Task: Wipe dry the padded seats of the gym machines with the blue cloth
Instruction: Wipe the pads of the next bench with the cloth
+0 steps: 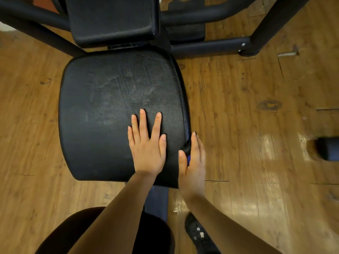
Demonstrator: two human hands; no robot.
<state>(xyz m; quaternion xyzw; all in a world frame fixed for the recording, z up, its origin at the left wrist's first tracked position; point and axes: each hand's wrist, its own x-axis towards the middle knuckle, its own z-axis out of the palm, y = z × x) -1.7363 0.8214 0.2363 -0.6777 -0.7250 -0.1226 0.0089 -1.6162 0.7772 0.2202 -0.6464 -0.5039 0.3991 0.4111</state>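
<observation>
— How far along is she with that seat (110, 99)?

— Hard to call it finished. The top of the pad shows pale smears and streaks across its middle, toward the backrest (111, 19), which I take for wipe marks or leftover damp. So I would judge the top has had at least one pass, but I cannot tell from here whether it is truly dry.

— And the hands?

— The left hand (146, 143) lies flat on the seat, near its front right part, fingers straight and spread, holding nothing. It looks like it is steadying the pad, or feeling for wetness. The right hand (192, 160) is at the seat's right edge, fingers straight along the side, pressing something against it.

— The blue cloth (188, 159)?

— I believe so. Only a sliver of blue shows, tucked between that palm and the seat's right side, with a dark fold above it. Most of it is hidden by the hand.

— So what is left?

— By my guess, the rest of the right side, then the front edge and the left side of this seat. The backrest behind it shows no clear marks either way. Any other machines lie beyond what I can see from the seat; only frame tubes (211, 44) and the wooden floor (256, 125) surround it.
</observation>
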